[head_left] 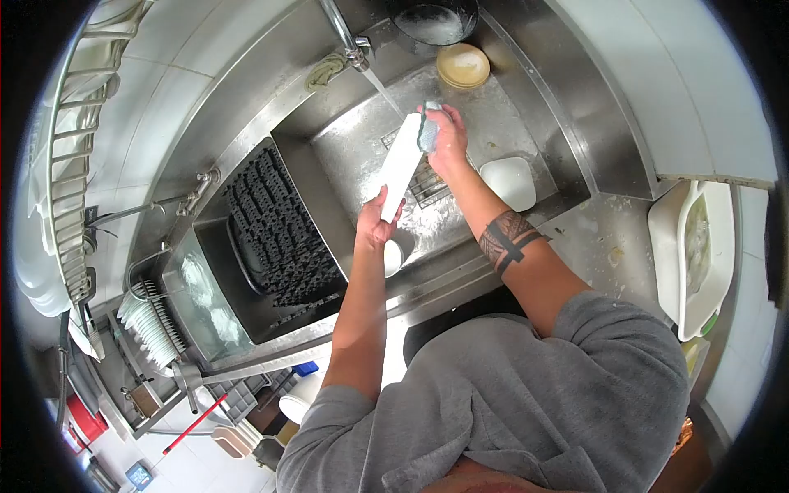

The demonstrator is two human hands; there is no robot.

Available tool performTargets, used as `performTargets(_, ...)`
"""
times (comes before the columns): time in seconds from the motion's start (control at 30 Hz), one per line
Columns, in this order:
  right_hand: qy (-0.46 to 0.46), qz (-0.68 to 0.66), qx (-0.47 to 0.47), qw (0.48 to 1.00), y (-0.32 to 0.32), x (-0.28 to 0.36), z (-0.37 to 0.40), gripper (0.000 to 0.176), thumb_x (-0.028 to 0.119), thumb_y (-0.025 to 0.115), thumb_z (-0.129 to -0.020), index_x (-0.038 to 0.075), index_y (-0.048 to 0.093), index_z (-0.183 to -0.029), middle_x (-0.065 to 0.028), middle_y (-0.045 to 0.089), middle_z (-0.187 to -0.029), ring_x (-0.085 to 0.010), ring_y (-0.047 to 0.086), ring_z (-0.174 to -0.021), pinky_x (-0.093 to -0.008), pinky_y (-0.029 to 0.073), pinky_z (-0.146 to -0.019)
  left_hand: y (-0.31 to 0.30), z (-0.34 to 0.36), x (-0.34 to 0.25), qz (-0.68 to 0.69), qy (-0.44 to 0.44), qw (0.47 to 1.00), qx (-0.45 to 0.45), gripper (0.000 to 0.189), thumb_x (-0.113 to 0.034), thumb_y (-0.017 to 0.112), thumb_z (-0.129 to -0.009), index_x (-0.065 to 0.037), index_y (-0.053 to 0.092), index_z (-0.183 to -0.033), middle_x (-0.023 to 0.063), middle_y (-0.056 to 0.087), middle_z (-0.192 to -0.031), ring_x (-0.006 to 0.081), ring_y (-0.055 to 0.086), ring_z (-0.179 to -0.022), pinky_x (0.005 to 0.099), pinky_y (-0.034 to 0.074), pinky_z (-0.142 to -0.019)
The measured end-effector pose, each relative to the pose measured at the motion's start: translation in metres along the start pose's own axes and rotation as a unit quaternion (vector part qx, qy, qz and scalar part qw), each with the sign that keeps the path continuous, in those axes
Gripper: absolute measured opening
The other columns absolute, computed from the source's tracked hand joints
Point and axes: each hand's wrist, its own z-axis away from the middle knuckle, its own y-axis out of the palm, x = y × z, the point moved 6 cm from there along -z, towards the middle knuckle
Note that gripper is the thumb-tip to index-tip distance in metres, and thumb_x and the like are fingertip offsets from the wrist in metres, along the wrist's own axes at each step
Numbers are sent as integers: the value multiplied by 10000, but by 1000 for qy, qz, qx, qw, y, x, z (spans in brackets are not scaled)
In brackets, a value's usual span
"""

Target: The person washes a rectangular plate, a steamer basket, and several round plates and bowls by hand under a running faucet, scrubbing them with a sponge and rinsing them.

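Note:
A long white plate point(400, 168) is held tilted over the steel sink point(337, 140). My left hand point(379, 218) is closed round its lower end. At the upper end, my right hand point(445, 138) presses a grey-green scrubbing sponge point(428, 127) against the plate. Water runs from the faucet point(355, 56) and falls close beside the plate's top. Beneath my hands a wire rack point(429, 187) lies on the sink floor. A white square bowl point(508, 183) sits right of it, and a small white cup point(393, 258) is partly hidden by my left forearm.
Yellowish stacked plates point(463, 66) and a dark pan point(436, 20) lie at the sink's far side. A green cloth point(325, 72) rests on the rim. Left is a second basin with a black mat point(275, 222). A white tub point(692, 255) stands right, a dish rack point(70, 172) hangs left.

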Motion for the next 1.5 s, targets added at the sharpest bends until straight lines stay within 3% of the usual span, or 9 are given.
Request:
performTargets(0.3, 232, -122, 95, 960, 6, -59, 22, 382, 373, 623, -874, 48, 674, -1067, -120, 694, -992, -257, 649, -965, -429, 548, -850, -14, -2, 73, 143, -195, 965, 104, 225, -269, 587, -1039, -52, 621, -989, 51, 574, -750, 142, 547, -594, 234, 443, -446)
performTargets(0.37, 122, -58, 71, 988, 18, -45, 25, 394, 354, 619, -887, 12, 676, -1076, -119, 659, -911, -263, 638, -895, -418, 542, -865, 0, -5, 87, 185, -208, 937, 210, 362, -367, 531, -1058, -28, 608, -1160, 104, 640, -903, 209, 619, -699, 312, 536, -554)
performTargets(0.43, -109, 255, 201, 940, 52, -2, 38, 425, 380, 614, -920, -5, 642, -1098, -159, 680, -1002, -281, 649, -965, -352, 508, -869, 24, 6, 43, -192, 159, 968, 27, 574, -492, 508, -1048, -20, 512, -1374, 163, 660, -1166, 316, 674, -963, 442, 589, -792)
performTargets(0.5, -120, 369, 212, 897, 78, 6, 51, 443, 392, 594, -939, -6, 633, -1128, -199, 677, -1070, -323, 646, -1026, -398, 503, -893, 93, 76, -27, 71, 3, 931, 357, 729, -547, 560, -1010, -30, 401, -1499, 175, 576, -1399, 362, 593, -1239, 529, 499, -1033)
performTargets(0.57, -148, 582, 198, 775, 97, 18, 61, 479, 416, 554, -978, -9, 615, -1189, -279, 669, -1206, -408, 640, -1148, -491, 494, -942, 103, 77, -53, 70, 24, 951, 300, 707, -527, 582, -1002, -46, 413, -1493, 166, 575, -1406, 357, 575, -1272, 528, 487, -1056)
performTargets(0.9, -392, 622, 197, 648, 66, 34, 104, 370, 339, 679, -921, 31, 618, -1116, -247, 693, -1057, -452, 645, -986, -526, 492, -918, 49, 70, -50, 121, 162, 970, 138, 408, 19, 611, -949, 14, 533, -1349, 161, 646, -1260, 310, 659, -1151, 470, 556, -1002)
performTargets(1.07, -65, 647, 9, 760, -14, 31, 14, 453, 405, 609, -922, 18, 630, -1156, -233, 694, -1071, -422, 628, -1117, -558, 416, -1061, 56, 70, -29, 16, 179, 976, 120, 367, 97, 664, -858, 11, 622, -1213, 146, 714, -1085, 270, 717, -1002, 407, 609, -847)
performTargets(1.3, -213, 696, 242, 642, 47, 19, 53, 440, 403, 604, -906, -1, 650, -1074, -237, 692, -985, -457, 631, -1028, -542, 490, -916, 56, 54, -39, -69, 176, 971, 144, 365, 120, 671, -817, 9, 673, -1164, 130, 729, -1065, 252, 721, -958, 362, 587, -859)
performTargets(1.5, -45, 402, 5, 914, -44, -3, -1, 468, 370, 674, -937, -6, 555, -1189, -217, 648, -1043, -421, 654, -984, -511, 508, -903, 44, 59, -61, 158, 216, 953, 144, 377, 45, 647, -892, -1, 616, -1265, 123, 687, -1200, 286, 681, -1095, 455, 570, -969)
